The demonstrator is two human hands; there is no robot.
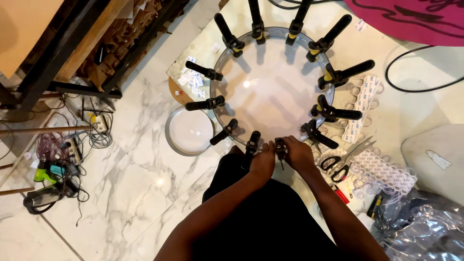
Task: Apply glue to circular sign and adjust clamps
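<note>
Both my hands are working at the near rim of the round white disc [270,87].

From the head view, my left hand [263,162] and right hand [298,153] are closing together around a small black spring clamp [280,147] on the disc's near edge — more clamps are ringing the rim, the nearest clamp [251,147] just left. Scissors [338,162] are lying to the right; a smaller white disc [189,131] is sitting on the left.

Round disc [270,87]: white, grey rim. Clamps [333,113]: black with yellow jaws. Floor [140,193]: white marble, grey veins. Scissors [338,166], lower right: black handles. Cloth [415,19], upper right: pink, dark lines. Smaller disc [189,131]: white.
</note>
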